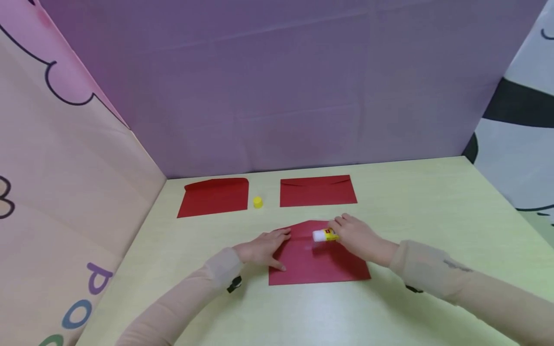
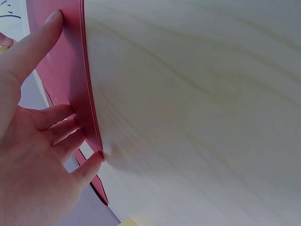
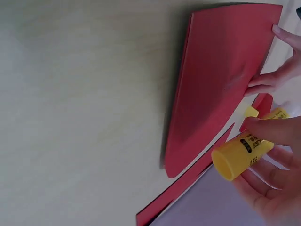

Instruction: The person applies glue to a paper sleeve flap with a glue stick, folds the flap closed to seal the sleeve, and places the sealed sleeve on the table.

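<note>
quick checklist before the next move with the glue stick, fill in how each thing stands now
1. Glue stick held: ok, gripped in the right hand.
2. Cap off: ok, it sits apart from the stick.
3. Near envelope steadied: ok, the left hand rests on its left side.
4. Two far envelopes out of the way: ok, both lie beyond it.
5. Enough glue left: cannot tell.
</note>
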Demonstrator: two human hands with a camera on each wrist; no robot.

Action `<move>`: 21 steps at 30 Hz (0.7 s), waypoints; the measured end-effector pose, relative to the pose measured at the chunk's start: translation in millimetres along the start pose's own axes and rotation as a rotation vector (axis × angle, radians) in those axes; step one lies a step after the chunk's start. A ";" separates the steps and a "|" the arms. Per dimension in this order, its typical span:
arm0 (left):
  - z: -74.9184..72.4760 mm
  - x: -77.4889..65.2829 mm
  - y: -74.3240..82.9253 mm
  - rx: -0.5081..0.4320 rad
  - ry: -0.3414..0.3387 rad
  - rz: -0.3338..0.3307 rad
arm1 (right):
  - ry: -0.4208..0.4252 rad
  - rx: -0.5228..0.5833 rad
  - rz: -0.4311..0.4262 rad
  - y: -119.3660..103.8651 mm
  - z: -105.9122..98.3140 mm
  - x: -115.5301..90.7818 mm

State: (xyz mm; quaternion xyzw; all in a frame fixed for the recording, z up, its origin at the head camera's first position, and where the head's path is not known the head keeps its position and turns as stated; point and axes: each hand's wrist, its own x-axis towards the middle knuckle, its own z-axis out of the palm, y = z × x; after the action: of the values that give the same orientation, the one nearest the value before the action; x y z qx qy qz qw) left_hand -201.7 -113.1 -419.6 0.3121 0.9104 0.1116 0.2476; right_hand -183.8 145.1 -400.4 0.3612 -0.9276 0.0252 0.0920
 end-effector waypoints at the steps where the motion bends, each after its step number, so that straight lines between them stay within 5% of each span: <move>1: 0.0 0.0 -0.1 -0.001 0.001 -0.001 | 0.002 0.061 0.044 1.1 0.2 -1.2; 9: -0.3 -0.5 0.2 0.004 -0.003 0.004 | 0.049 0.449 0.273 19.4 1.4 -12.1; 21: -0.8 -1.4 0.7 -0.001 -0.005 0.005 | 0.162 0.646 0.374 54.0 2.0 -28.8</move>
State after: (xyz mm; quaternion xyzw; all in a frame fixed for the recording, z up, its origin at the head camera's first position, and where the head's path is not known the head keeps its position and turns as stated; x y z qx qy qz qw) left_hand -200.8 -113.5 -418.1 0.3143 0.9090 0.1120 0.2497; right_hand -199.8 203.9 -406.7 0.1927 -0.9116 0.3610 0.0401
